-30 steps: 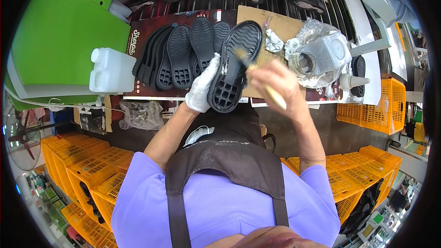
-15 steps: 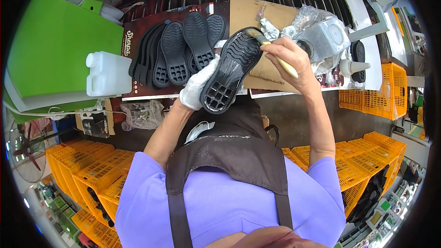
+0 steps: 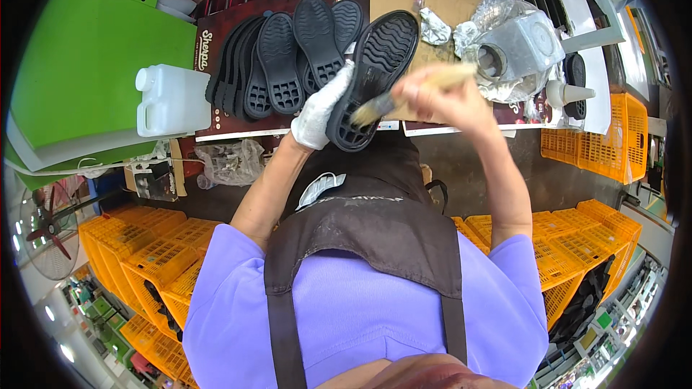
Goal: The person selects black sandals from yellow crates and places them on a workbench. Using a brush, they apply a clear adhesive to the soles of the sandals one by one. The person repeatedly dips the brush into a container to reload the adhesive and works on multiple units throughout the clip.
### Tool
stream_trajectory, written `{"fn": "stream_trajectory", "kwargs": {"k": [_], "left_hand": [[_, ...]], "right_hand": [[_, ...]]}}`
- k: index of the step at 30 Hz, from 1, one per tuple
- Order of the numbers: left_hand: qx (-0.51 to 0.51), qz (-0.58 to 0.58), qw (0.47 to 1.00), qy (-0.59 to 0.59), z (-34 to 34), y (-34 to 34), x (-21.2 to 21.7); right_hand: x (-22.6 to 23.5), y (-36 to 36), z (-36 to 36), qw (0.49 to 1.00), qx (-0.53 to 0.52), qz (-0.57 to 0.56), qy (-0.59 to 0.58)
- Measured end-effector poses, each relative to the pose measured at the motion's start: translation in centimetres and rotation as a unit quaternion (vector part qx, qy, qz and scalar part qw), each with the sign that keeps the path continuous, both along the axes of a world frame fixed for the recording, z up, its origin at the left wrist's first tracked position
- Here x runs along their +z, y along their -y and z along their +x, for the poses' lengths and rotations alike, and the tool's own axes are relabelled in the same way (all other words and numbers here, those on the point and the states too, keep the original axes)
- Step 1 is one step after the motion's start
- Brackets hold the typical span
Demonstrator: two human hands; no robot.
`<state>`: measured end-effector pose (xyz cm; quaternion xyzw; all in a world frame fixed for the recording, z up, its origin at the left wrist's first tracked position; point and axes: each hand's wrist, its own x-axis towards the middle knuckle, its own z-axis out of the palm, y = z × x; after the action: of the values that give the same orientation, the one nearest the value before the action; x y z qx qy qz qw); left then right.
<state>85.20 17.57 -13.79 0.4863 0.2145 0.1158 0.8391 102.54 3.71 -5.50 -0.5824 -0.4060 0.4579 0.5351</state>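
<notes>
My left hand (image 3: 321,117), in a white glove, grips a black shoe sole (image 3: 380,54) along its left edge, with the sole's inner face turned up. Wavy ridges cover the sole's far end and a grid of square hollows its near end. Bare and blurred by motion, my right hand (image 3: 450,104) closes around a paintbrush (image 3: 386,104) with a pale handle. The bristles lie over the grid at the heel end. Several more black soles (image 3: 281,57) lean together on the dark red cardboard just left of the held one.
At the left stands a white plastic jug (image 3: 173,101) beside a green surface (image 3: 108,65). A cut-open clear container (image 3: 519,47) lies on plastic wrap at the right, near a white nozzle bottle (image 3: 566,94). Orange crates (image 3: 595,137) stand right and behind me. Shoe uppers sit on the far rack.
The brush has swept from the sole's far end down to its heel end. The held sole sits slightly farther away and more to the right in view.
</notes>
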Motion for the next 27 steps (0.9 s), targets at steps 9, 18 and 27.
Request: {"fn": "stream_trajectory", "kwargs": {"k": [9, 18, 27], "left_hand": [[-0.055, 0.101, 0.993, -0.009, 0.3, 1.0, 2.7], [0.022, -0.292, 0.955, 0.053, 0.2, 0.3, 3.4], [-0.01, -0.279, 0.956, 0.088, 1.2, 0.5, 2.8]], "right_hand": [[-0.9, -2.8, 4.1, 0.867, -0.177, 0.211, 0.415], [-1.2, -0.3, 0.1, 0.851, 0.086, 0.268, 0.443], [-2.0, 0.1, 1.3, 0.878, -0.01, 0.196, 0.438]]}}
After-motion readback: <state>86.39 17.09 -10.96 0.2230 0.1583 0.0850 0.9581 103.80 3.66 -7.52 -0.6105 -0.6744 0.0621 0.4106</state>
